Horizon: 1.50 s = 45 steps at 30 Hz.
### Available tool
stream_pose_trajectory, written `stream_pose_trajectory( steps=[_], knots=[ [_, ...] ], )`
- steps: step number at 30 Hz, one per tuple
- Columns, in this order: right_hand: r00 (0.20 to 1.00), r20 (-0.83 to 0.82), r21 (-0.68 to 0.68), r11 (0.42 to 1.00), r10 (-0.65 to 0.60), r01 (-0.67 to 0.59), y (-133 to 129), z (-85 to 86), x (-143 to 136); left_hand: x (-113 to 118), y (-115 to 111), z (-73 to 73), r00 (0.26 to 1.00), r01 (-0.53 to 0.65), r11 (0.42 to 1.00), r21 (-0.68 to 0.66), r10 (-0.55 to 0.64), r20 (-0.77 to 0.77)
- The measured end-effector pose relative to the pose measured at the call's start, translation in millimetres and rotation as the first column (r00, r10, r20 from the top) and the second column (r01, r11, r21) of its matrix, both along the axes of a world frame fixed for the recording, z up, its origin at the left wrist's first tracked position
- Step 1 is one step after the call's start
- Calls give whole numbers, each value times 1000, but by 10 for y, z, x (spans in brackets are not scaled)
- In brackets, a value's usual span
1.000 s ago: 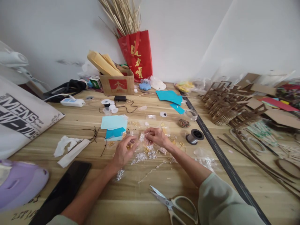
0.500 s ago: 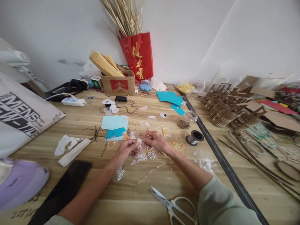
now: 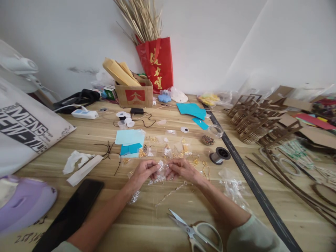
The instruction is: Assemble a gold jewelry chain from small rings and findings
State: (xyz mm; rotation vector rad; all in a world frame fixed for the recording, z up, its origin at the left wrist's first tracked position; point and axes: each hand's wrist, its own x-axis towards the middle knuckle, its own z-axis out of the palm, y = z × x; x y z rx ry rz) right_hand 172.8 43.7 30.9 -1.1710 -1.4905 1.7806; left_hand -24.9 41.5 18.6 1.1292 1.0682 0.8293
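I have my left grip [image 3: 143, 173] and right grip [image 3: 183, 168] pinching a small clear plastic bag of silvery pieces [image 3: 161, 166]. Cream-handled metal scissors [image 3: 189, 229] lie toward the worktop's [image 3: 126, 217] near edge

Over the last second the right grip [image 3: 185, 169] sank lower at the frame's centre, uncovering a packet [image 3: 167, 150] beyond it and hiding the right part of the silver pieces [image 3: 156, 180]. The left grip [image 3: 144, 173], its fingers spread at first, closed on the left side of a small clear bag [image 3: 161, 167], which came lower too. The right sleeve [image 3: 252, 236] slid toward the lower right corner, and the view shifted slightly, setting the desk's [image 3: 126, 224] things further right.
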Motion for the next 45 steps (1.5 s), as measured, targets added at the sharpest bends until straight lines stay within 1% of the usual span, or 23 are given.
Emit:
stream_pose_trajectory(
  steps=[5,10,16,20,25,31,39,42,45],
  knots=[
    [997,-67,-98,994,-49,42,-99,-45,38,56,-44,70,998,53,999,-4,-53,-17],
    [992,-89,-157,985,-93,78,-164,-114,80,90,-78,134,993,111,994,-10,-112,-28],
    [982,-136,-205,974,-128,99,-186,-155,101,93,-71,65,982,155,987,-36,-158,-105],
    [973,-181,-246,964,-146,99,-193,-204,101,99,-68,48,984,128,991,-35,-131,-117],
    [952,-240,-286,951,-191,118,-193,-241,117,104,-67,57,993,72,996,-53,-77,-93],
    [945,-259,-292,949,-199,120,-182,-230,133,111,-60,26,996,69,994,-80,-74,-55],
    [935,-293,-279,953,-201,117,-193,-166,113,77,-53,-40,995,30,984,-173,-14,94],
    [936,-302,-270,958,-183,100,-203,-142,113,73,-47,-33,988,33,977,-211,0,156],
    [941,-294,-260,961,-169,91,-209,-122,117,77,-39,-9,982,22,972,-234,23,185]
  ],
)
